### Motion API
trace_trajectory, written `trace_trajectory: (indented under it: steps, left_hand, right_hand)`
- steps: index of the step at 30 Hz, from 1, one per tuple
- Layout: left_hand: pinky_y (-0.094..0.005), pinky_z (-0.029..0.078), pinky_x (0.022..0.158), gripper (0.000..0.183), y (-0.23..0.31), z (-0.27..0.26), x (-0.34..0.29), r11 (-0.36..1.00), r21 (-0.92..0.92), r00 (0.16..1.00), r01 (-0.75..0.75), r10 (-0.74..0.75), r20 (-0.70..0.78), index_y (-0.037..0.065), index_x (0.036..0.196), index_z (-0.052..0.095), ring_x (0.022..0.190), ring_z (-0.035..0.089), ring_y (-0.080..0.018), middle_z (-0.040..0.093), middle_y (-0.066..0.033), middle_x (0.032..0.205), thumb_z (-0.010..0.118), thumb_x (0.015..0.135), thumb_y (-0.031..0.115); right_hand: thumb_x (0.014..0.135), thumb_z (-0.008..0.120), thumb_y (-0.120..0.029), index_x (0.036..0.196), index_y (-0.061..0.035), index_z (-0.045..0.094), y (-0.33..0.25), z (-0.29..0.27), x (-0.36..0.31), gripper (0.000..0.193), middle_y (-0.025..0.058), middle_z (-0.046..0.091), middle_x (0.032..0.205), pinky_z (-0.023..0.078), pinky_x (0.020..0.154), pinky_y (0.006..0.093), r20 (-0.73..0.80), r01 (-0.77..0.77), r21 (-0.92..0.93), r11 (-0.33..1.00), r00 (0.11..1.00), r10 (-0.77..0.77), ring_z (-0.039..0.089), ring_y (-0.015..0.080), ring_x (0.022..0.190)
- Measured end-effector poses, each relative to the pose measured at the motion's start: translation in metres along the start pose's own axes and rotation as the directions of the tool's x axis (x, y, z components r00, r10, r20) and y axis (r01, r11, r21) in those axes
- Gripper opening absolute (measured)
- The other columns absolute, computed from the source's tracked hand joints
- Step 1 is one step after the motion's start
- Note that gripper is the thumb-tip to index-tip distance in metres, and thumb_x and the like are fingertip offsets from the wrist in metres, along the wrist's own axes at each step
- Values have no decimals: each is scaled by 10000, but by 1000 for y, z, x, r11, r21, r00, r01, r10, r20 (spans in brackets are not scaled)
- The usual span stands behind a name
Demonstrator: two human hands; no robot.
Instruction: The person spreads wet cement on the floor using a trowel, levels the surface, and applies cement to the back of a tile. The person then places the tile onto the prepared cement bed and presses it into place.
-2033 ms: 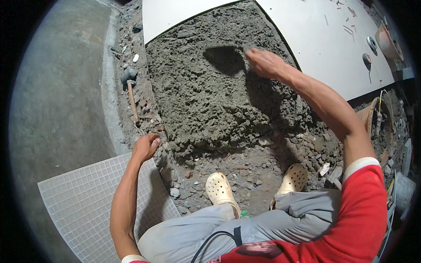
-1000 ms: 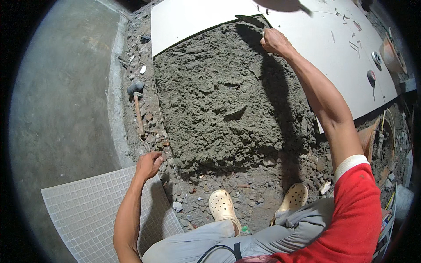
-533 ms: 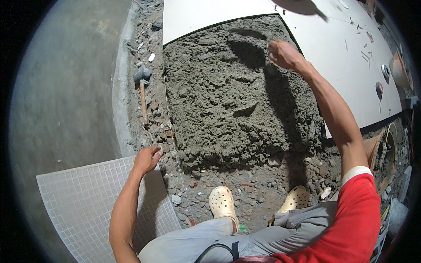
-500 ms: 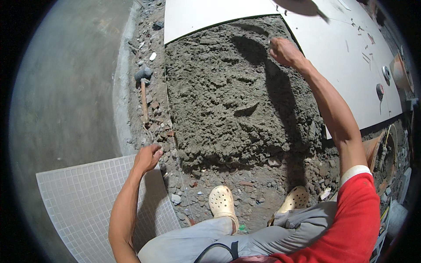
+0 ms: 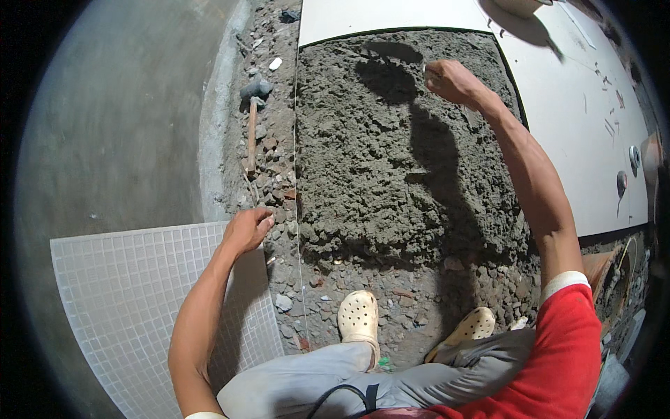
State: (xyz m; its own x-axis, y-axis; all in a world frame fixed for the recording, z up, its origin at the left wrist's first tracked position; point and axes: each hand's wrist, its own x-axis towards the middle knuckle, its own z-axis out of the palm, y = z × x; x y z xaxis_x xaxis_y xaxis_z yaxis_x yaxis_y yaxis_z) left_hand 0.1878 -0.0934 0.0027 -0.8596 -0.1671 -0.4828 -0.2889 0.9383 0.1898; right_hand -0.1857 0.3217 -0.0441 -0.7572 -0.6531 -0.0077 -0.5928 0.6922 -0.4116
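Observation:
My right hand is closed in a fist over the far right part of a bed of rough grey mortar. A dark, leaf-shaped blade, seemingly a trowel, reaches left from the fist; its handle is hidden in my fingers, and shadow blurs its outline. My left hand has its fingers curled together by the upper right corner of a pale tile, whose gridded back faces up. What those fingers hold, if anything, cannot be made out. A taut string runs along the mortar's left edge.
A mallet with a wooden handle lies on rubble left of the string. White tiles border the mortar at the far side and right, carrying small scraps and two round items. A bucket lies at right. My light-coloured clogs stand on rubble.
The view has shifted, so the scene sits farther right. My right fist has moved left across the mortar, and the dark blade shape shows broader. My left hand stays by the tile corner.

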Motion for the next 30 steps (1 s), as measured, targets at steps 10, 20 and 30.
trace_trajectory:
  steps: [10, 20, 30]
  left_hand:
    - [-464, 538, 956, 367, 8, 1, 0, 996, -78, 999, -33, 33, -4, 60, 1218, 722, 1092, 693, -405, 732, -209, 1163, 628, 958, 301]
    - [-456, 546, 920, 330, -5, 0, 6, 985, -174, 998, -2, -9, -64, 53, 1172, 741, 1028, 710, -407, 745, -213, 1088, 634, 959, 281]
    - [-454, 533, 971, 336, -9, 4, -4, 972, -233, 997, -1, -18, -79, 53, 1187, 736, 1073, 700, -399, 730, -220, 1150, 624, 968, 281]
  right_hand:
    - [964, 585, -190, 908, 53, 574, 22, 61, 118, 250, 234, 636, 854, 517, 760, 493, -45, -52, 38, 998, 998, 54, 644, 413, 834]
    - [1028, 503, -246, 987, 27, 577, -19, 27, 86, 287, 212, 616, 944, 516, 789, 504, -37, 57, -109, 992, 997, -62, 631, 412, 866]
    - [952, 566, -149, 977, 30, 673, -35, 58, 131, 210, 231, 697, 909, 538, 736, 491, -8, 227, -130, 965, 973, -230, 673, 386, 812]
